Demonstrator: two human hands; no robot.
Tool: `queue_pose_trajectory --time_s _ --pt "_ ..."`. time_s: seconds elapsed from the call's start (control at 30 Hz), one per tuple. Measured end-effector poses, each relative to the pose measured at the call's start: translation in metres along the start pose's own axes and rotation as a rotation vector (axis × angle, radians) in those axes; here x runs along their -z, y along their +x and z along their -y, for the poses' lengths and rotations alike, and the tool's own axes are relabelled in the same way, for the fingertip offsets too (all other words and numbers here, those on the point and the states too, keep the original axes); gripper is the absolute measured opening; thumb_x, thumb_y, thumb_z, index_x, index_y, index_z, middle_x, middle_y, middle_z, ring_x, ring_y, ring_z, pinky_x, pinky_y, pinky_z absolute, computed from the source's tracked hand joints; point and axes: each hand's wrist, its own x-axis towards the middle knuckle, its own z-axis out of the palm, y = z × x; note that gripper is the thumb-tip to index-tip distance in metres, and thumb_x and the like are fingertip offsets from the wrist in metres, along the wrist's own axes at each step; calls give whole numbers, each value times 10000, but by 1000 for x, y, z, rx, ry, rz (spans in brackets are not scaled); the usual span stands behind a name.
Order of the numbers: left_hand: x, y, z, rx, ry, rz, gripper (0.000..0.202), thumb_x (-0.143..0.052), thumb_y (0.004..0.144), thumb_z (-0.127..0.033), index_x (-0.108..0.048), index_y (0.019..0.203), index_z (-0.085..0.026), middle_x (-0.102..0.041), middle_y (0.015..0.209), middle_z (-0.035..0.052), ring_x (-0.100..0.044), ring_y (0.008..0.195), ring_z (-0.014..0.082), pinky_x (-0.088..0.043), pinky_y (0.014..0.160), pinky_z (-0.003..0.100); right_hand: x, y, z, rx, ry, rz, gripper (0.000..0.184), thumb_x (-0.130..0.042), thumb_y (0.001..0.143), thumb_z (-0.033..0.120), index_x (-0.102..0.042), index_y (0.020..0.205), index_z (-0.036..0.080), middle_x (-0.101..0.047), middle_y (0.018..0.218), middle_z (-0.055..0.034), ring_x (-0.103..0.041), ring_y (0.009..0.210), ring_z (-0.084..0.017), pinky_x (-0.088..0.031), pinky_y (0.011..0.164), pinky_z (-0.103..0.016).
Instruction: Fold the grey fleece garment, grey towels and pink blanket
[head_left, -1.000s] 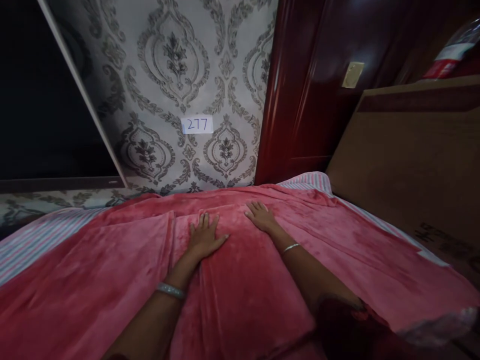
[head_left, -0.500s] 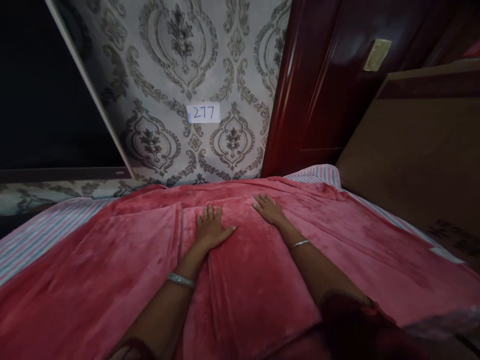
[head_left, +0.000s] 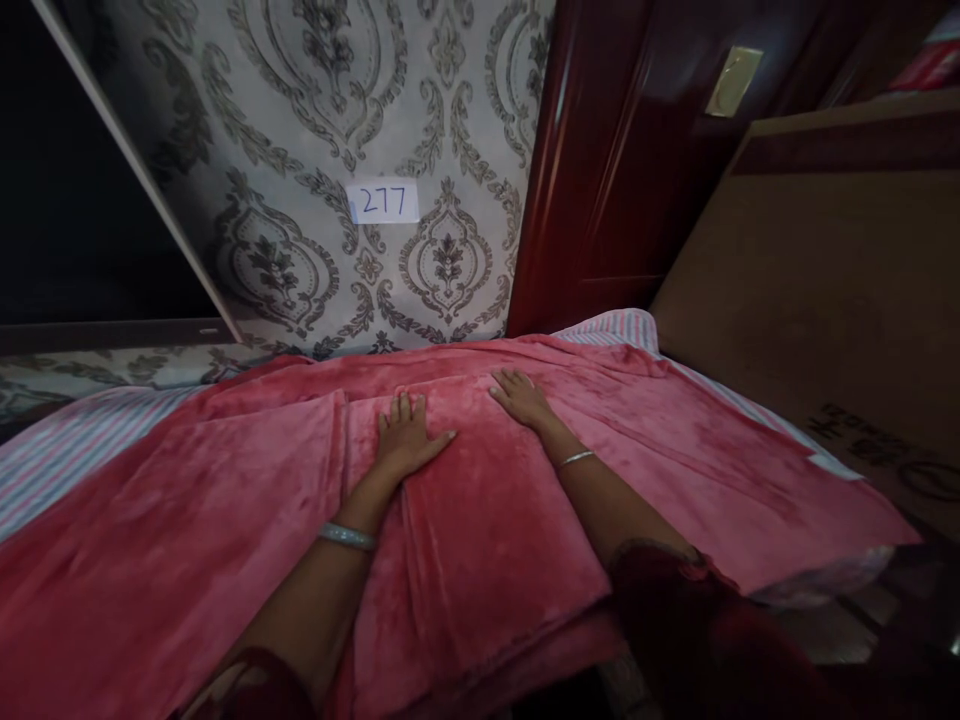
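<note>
A red plush blanket [head_left: 187,540] is spread over a bed. On top of it, in the middle, lies a folded strip of the same red plush [head_left: 487,520]. My left hand [head_left: 406,440] lies flat on the strip's far left part, fingers stretched out, thumb to the right. My right hand [head_left: 521,398] rests flat near the strip's far right corner, fingers pointing to the wall. Each wrist bears a silver bangle. Neither hand holds anything.
A striped sheet [head_left: 67,460] shows under the blanket at left and at the far right corner. Patterned wallpaper with a paper label reading 277 [head_left: 383,201] is ahead. A dark red door [head_left: 622,170] and a brown board [head_left: 817,280] stand to the right.
Both hands stay flat on the folded strip. The view has shifted slightly, so the wall label sits higher and more to the left.
</note>
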Motion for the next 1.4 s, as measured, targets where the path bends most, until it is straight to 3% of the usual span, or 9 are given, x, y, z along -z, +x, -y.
queue_pose_trajectory --time_s 0.2,0.33,0.57,0.63,0.73,0.8,0.9,1.03,1.4 --pt "2 0 2 -20 -16 -15 971 -392 850 -734 -222 1567 -101 -94 1653 230 -43 1540 342 -155 1200 584 29 -17 2 -54 6 -17 617 -241 1031 535 -269 1579 254 -187 1656 -85 -96 1527 -307 -167 1178 -599" --pt "3 0 1 -27 -42 -17 949 -403 855 -719 -232 1565 -113 -103 1654 227 -36 1541 342 -147 1197 592 44 -69 -5 14 -5 -32 614 -294 1024 536 -253 1583 286 -154 1663 -86 -91 1527 -326 -207 1155 -634" --pt "22 -6 -8 42 -119 57 873 -385 894 -665 -174 1586 -177 -77 1664 198 -57 1536 350 -133 1197 593 38 -152 -4 52 -105 27 570 -304 1031 485 -278 1573 310 -179 1658 -73 -141 1519 -329 -291 1133 -619" --pt "29 -22 -17 16 -87 30 872 -381 896 -671 -190 1582 -167 -111 1659 207 -66 1534 361 -141 1193 603 37 -158 3 47 -147 17 573 -296 1032 490 -268 1575 311 -170 1660 -74 -136 1521 -319 -287 1141 -606" --pt "29 -60 -30 -216 -4 1 894 -414 883 -693 -233 1570 -149 -169 1647 218 -87 1533 360 -117 1207 583 30 -163 14 70 -185 7 587 -296 1027 503 -263 1578 301 -154 1663 -82 -121 1522 -326 -259 1149 -614" --pt "19 -88 -31 -397 35 15 899 -445 869 -706 -247 1570 -179 -163 1651 204 -99 1532 360 -99 1214 577 22 -168 20 96 -202 5 601 -313 1018 522 -266 1576 306 -164 1661 -83 -122 1520 -337 -247 1145 -632" --pt "-2 -118 -20 -490 52 26 863 -458 877 -692 -245 1573 -227 -136 1662 177 -80 1534 359 -109 1212 589 8 -175 25 111 -233 -21 613 -351 1003 551 -285 1568 323 -185 1657 -72 -129 1518 -343 -225 1145 -650" --pt "-16 -123 -7 -488 57 8 849 -457 887 -684 -231 1578 -245 -118 1666 172 -64 1534 370 -109 1202 615 -1 -181 27 110 -240 -51 608 -367 1002 549 -293 1564 327 -182 1658 -57 -135 1518 -330 -208 1155 -646" --pt "-13 -121 -10 -483 16 41 880 -453 863 -724 -266 1568 -231 -131 1663 179 -59 1533 375 -77 1205 618 -6 -178 23 121 -261 -82 579 -356 1012 519 -309 1557 328 -192 1656 -52 -157 1516 -312 -229 1153 -623"
